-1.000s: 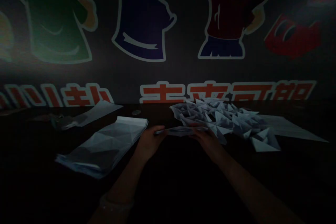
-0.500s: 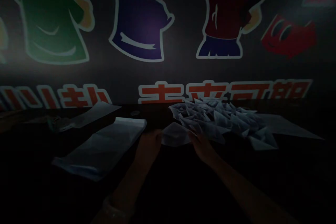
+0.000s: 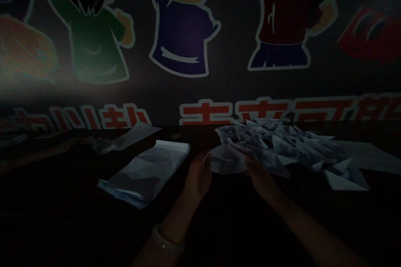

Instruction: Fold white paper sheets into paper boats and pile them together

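A piece of white folded paper (image 3: 228, 160) is stretched between my two hands, low over the dark table. My left hand (image 3: 199, 177), with a pale bracelet on its wrist, is closed on the paper's left edge. On the opposite edge, my right hand (image 3: 260, 178) pinches it with the fingers largely hidden. Just behind and to the right lies a heap of folded paper boats (image 3: 269, 139), pointed and overlapping. A stack of white paper sheets (image 3: 148, 171) lies left of my left hand. Dim light blurs the finer folds.
Another person's forearm (image 3: 40, 155) reaches in from the left, near a loose paper strip (image 3: 138, 135). A flat white sheet (image 3: 369, 156) lies right of the heap. Behind the table (image 3: 78, 233) stands a wall (image 3: 232, 83) with cartoon figures and orange lettering.
The view has swung left, so things sit further right in the picture. Both hands still hold the paper, whose outline has changed slightly. The other person's forearm shows more at the left.
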{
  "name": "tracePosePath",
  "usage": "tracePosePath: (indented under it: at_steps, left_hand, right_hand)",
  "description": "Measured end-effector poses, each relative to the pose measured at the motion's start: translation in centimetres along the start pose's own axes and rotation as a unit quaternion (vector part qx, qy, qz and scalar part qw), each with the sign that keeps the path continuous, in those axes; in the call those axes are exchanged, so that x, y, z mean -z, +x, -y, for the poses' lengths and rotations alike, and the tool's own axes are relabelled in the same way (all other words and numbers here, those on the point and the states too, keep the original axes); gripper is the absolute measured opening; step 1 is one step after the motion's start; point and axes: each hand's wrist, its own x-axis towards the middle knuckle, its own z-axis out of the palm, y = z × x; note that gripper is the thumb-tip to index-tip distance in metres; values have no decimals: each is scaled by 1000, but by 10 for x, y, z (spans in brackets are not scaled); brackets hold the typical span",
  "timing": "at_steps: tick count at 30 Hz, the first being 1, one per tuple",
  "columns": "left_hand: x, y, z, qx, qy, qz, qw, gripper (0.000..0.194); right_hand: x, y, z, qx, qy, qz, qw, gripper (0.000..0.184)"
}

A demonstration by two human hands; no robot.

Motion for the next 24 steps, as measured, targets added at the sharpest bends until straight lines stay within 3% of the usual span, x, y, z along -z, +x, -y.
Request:
tracePosePath:
  at_steps: [4, 10, 16, 24]
  left_hand:
    - [3, 1, 2, 24, -5, -38, 999, 44]
    - [5, 2, 5, 44, 10, -54, 998, 48]
    - [4, 0, 6, 42, 22, -30, 998, 48]
    - [6, -1, 3, 44, 15, -26, 999, 49]
  right_hand:
    - [2, -3, 11, -6, -55, -13, 998, 51]
    - [12, 2, 15, -77, -98, -9, 992, 40]
    - [13, 3, 9, -53, -149, -37, 987, 37]
    - [10, 0, 13, -47, -122, -56, 990, 37]
